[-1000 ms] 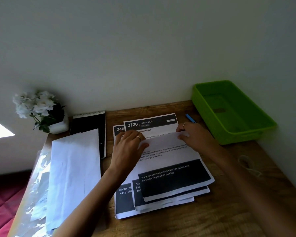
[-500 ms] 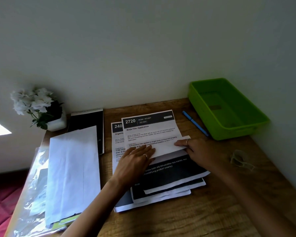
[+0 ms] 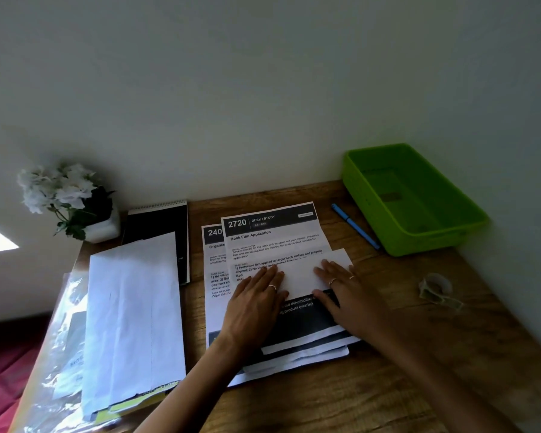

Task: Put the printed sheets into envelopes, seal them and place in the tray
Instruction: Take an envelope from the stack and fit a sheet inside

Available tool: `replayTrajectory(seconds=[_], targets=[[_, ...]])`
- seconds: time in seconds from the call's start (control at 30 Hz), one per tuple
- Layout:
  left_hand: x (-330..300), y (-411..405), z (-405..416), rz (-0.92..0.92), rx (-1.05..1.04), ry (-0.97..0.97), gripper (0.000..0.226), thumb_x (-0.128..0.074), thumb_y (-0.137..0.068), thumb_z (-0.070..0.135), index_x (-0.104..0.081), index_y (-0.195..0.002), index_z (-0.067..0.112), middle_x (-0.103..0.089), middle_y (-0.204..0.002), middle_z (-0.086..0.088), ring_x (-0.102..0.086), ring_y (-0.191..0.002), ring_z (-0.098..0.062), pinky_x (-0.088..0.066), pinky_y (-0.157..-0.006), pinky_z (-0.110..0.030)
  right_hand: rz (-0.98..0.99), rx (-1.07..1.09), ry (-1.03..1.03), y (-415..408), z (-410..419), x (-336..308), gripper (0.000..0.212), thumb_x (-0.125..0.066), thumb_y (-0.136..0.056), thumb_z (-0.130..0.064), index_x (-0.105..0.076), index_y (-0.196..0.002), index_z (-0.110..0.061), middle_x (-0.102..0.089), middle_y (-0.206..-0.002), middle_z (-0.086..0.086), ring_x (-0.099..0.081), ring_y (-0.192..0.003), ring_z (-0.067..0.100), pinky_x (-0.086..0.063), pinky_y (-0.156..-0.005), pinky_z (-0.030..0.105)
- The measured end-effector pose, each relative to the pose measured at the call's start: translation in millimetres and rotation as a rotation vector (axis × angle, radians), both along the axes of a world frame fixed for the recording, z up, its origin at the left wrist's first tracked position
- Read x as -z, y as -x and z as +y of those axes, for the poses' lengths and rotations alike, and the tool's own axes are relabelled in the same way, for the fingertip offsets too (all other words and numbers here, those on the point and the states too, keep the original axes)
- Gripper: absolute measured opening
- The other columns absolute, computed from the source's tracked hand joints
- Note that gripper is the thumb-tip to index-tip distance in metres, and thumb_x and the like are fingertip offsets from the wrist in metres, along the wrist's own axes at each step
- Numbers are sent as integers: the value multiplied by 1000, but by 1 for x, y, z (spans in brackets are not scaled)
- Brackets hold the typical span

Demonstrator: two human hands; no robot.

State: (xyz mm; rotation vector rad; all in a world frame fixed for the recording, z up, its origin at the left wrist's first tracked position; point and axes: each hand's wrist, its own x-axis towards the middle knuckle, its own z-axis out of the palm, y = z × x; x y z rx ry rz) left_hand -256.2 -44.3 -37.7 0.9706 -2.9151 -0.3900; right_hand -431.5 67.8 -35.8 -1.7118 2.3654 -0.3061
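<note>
envelopes (image 3: 132, 310) left of sheets (image 3: 272, 242) | pen (image 3: 355, 226) between sheets, tray (image 3: 450, 242)

A home study corner: a wooden desk (image 3: 388, 385) pushed into plain painted walls. Beside the spiral notebook (image 3: 156, 223) stands a small pot of white flowers (image 3: 66, 198); to the notebook's right lie a blue pen (image 3: 355, 225) and a green plastic tray (image 3: 413, 198).

The wooden desk (image 3: 372, 385) carries printed sheets (image 3: 272, 232), envelopes (image 3: 132, 307), notebook (image 3: 156, 226), pen (image 3: 355, 226), tray (image 3: 372, 195), flowerpot (image 3: 102, 228).
</note>
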Motion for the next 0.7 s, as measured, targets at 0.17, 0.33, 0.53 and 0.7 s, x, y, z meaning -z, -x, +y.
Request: replayTrajectory(seconds=[0.17,0.33,0.53,0.7], targets=[[5,6,2,-50,8,-47,53,-18,-102,40,0,-149,24,8,-157,6,12,-143,-9,5,-117,-32,-42,12,68,-23,-21,7,52,-26,-100,-39,-18,-148,-21,-12,-158,-2,-7,-145,11,0,-113,24],[8,3,2,-60,33,-61,54,-14,-102,38,11,-148,25,19,-155,8,21,-141,-8,7,-118,-33,-13,-83,32,-40,-35,19,54,-17,-100,-34,-4,-149,-17,0,-159,-1,6,-145,9,8,-114,25],[8,2,2,-38,-39,-67,54,-13,-101,43,20,-140,27,23,-152,10,22,-140,-7,11,-116,-29,15,-20,66,-22,-29,24,69,6,-86,-47,-5,-149,-21,-4,-158,-6,5,-142,2,3,-114,24],[6,2,3,-50,-37,-75,55,-13,-101,43,21,-141,27,23,-153,10,22,-141,-7,12,-115,-28,43,91,63,-3,-22,23,73,8,-84,-49,-8,-149,-21,-7,-158,-6,2,-140,1,1,-114,24]])
